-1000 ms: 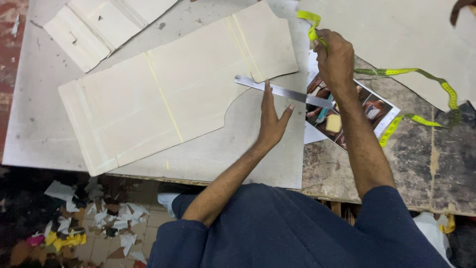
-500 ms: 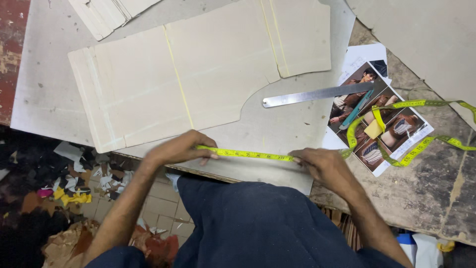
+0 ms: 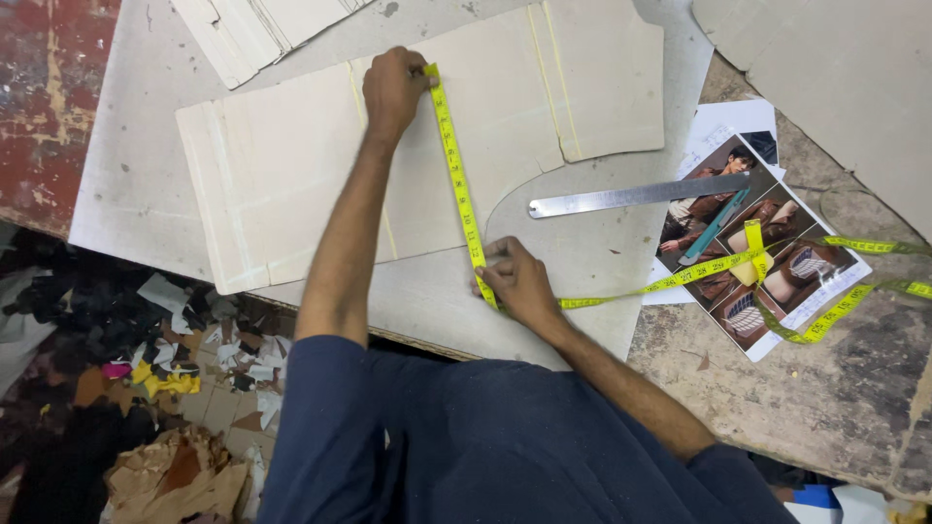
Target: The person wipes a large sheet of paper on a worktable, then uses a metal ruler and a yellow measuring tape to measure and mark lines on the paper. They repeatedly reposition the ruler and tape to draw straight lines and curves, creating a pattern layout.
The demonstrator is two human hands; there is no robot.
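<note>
Rough grey stone makes up the worktable (image 3: 835, 388), and a big grey board (image 3: 136, 184) lies on top of it. On the board sits a cream card pattern piece (image 3: 291, 175) with one curved edge.

A yellow tape measure (image 3: 460, 189) is pulled tight and straight across the pattern piece, from its far edge to its near edge. The left hand (image 3: 393, 89) is at the far end. Its fingers are curled down and pinch the tip of the tape against the card. The right hand (image 3: 519, 281) is at the near end, just past the card's edge. Its fingers are bent and press the tape flat on the grey board.

From the right hand the loose tape runs off to the right and loops over a printed photo sheet (image 3: 752, 252) that shows jackets. A long metal ruler (image 3: 636, 196) lies on the board, its tip reaching the sheet. More cream card pieces (image 3: 262, 29) lie at the far edge. Down on the floor, at the left, are paper and leather scraps (image 3: 146, 359).
</note>
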